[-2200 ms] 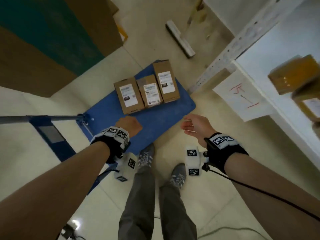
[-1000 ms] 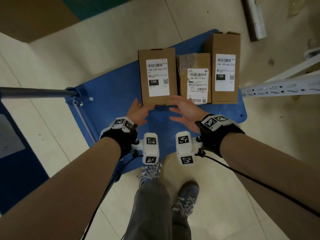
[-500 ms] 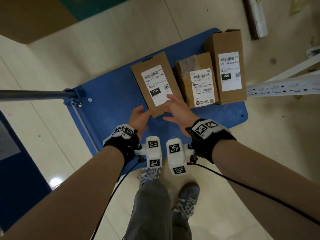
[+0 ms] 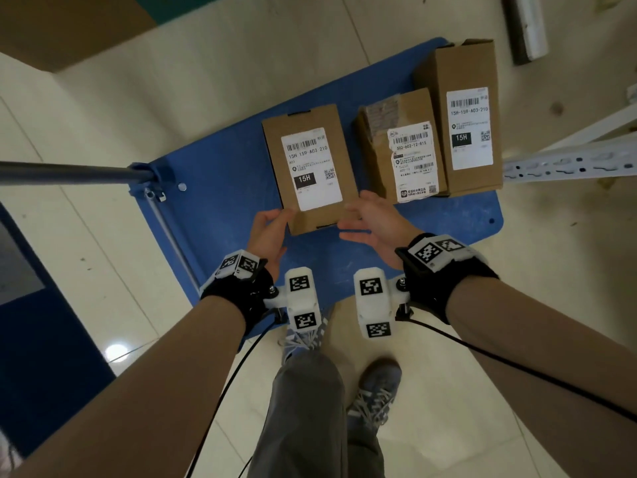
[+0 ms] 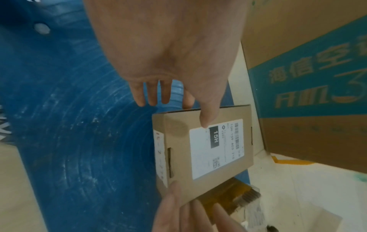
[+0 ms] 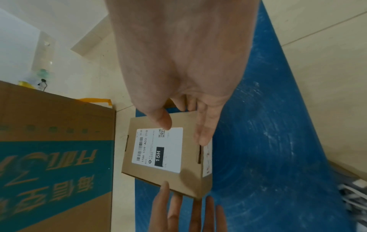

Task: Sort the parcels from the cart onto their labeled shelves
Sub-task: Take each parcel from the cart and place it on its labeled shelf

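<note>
A brown parcel (image 4: 310,167) with a white label reading 15H is held tilted over the blue cart deck (image 4: 224,160). My left hand (image 4: 272,225) grips its near left corner, and my right hand (image 4: 368,215) grips its near right corner. In the left wrist view the left thumb lies on top of the parcel (image 5: 208,149) and the fingers reach under it. In the right wrist view the right thumb presses the parcel (image 6: 166,157) at its label and the fingers run along its side. Two more labeled parcels, one crumpled (image 4: 406,150) and one tall (image 4: 468,122), stand on the cart's right end.
The cart's metal handle (image 4: 69,170) sticks out to the left. A white perforated shelf rail (image 4: 568,163) crosses at the right, just past the cart. A large brown and teal carton (image 5: 317,78) stands on the floor beyond the cart. My feet are at the cart's near edge.
Both hands reached down to the left parcel and took hold of it. It has turned, come away from the other two and moved toward me.
</note>
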Demonstrator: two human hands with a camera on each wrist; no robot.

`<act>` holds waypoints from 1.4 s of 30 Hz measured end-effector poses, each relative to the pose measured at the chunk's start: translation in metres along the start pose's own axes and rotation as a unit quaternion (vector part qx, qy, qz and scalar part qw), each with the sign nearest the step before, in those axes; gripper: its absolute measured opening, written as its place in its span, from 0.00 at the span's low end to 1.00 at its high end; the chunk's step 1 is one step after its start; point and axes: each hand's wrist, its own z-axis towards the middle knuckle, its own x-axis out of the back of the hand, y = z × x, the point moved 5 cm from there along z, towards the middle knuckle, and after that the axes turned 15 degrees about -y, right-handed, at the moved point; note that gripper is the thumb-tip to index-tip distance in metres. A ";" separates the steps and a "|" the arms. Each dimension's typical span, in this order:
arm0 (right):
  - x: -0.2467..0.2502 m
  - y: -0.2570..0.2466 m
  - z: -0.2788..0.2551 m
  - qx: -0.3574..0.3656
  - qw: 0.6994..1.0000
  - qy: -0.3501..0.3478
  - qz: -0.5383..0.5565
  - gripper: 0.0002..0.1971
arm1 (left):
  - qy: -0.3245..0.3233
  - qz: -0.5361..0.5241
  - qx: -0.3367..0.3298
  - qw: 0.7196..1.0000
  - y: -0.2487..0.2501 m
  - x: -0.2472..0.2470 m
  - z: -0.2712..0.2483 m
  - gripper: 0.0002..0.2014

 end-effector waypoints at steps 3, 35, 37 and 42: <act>-0.005 0.009 -0.011 -0.026 0.999 -0.005 -0.043 0.21 | 0.027 -0.029 0.006 0.999 -0.006 0.009 -0.016 0.13; 0.051 0.120 -0.207 0.003 0.994 0.004 0.107 0.10 | -0.059 0.200 0.160 0.965 -0.061 -0.097 -0.180 0.23; 0.065 0.136 -0.222 0.001 0.992 0.023 0.124 0.10 | -0.065 0.230 0.176 0.955 -0.073 -0.113 -0.185 0.23; 0.092 0.175 -0.256 0.004 0.981 0.063 0.186 0.09 | -0.104 0.290 0.211 0.928 -0.097 -0.151 -0.201 0.21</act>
